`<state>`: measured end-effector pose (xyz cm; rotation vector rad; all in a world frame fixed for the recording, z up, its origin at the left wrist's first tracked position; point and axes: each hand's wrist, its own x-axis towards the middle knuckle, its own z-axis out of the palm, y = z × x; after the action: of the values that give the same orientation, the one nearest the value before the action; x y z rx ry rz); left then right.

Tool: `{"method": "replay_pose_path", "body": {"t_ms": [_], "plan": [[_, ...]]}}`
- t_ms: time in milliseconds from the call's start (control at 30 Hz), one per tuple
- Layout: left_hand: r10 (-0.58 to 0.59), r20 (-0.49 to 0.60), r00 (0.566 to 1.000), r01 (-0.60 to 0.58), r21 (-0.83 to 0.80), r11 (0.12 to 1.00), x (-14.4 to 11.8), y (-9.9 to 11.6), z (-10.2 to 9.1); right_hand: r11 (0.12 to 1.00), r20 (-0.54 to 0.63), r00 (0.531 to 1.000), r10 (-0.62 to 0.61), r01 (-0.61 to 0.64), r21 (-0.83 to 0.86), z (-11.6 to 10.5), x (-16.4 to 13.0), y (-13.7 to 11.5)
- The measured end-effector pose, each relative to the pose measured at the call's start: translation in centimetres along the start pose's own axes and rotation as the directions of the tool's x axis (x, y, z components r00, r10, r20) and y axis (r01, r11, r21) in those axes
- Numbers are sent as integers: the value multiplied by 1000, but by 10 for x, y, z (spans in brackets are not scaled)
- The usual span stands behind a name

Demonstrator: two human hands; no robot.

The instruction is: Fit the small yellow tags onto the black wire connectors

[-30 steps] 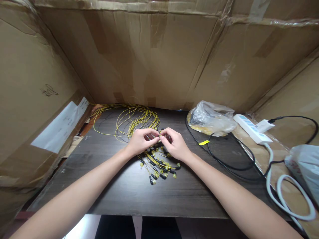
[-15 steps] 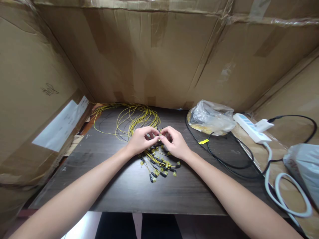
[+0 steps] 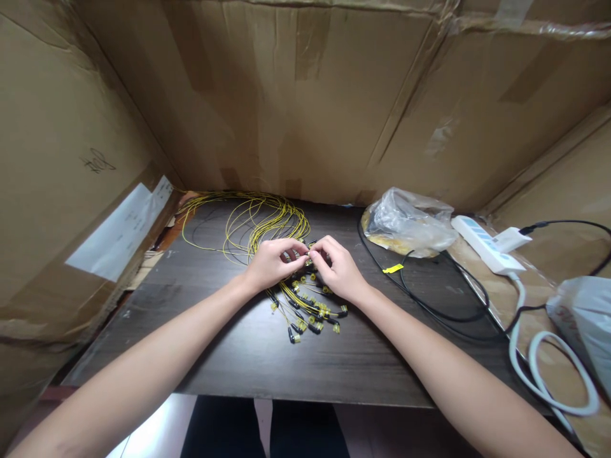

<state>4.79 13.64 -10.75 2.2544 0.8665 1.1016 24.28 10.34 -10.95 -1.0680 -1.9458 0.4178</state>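
My left hand (image 3: 277, 264) and my right hand (image 3: 338, 270) meet fingertip to fingertip over a bundle of thin yellow cables (image 3: 281, 216). Both are closed in a pinch on one small cable connector, mostly covered by the fingertips. Beneath and in front of the hands, the cable ends fan out over the dark tabletop (image 3: 229, 362). Those ends carry black connectors (image 3: 314, 328) with translucent yellow caps (image 3: 337, 328). Behind my left hand the cables curve in loose loops toward the far left corner. Part of the bundle is hidden under my hands.
Cardboard walls (image 3: 267, 102) enclose the table at the back and sides. A clear plastic bag (image 3: 410, 219) lies at the back right, near a black cable (image 3: 443, 315) with a yellow tag (image 3: 393, 268). Farther right are a white power strip (image 3: 487, 245) and a grey-white bag (image 3: 585, 318).
The view has shifted slightly. Both hands stay pinched together over the cables, with only small changes at the fingertips. The cable ends lie as before.
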Motion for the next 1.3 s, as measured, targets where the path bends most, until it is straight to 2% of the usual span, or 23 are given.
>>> {"method": "replay_pose_path", "body": {"t_ms": [133,300,533,700,867,1200,1300], "plan": [[-55,-19,998,54,-48,997,1,2,0,999,-19,1000,9,-9,34,0,0,-1],[-52,-40,998,49,-66,997,1,3,-1,997,-62,997,43,-39,62,-1,0,-3],[-28,-29,999,26,-40,999,-1,5,1,999,85,996,13,-9,-51,-2,1,0],[-78,-54,996,75,-55,996,-1,7,2,1000,39,999,9,-9,-9,-1,0,-2],[-85,-31,996,82,-81,993,-1,5,1,999,8,1000,23,-24,35,1,0,1],[-32,-33,999,30,-80,996,-1,6,2,1000,98,995,10,-9,-7,-2,1,-1],[-38,-40,998,34,-83,996,-1,8,2,1000,86,996,2,-3,4,-1,1,-3]]}}
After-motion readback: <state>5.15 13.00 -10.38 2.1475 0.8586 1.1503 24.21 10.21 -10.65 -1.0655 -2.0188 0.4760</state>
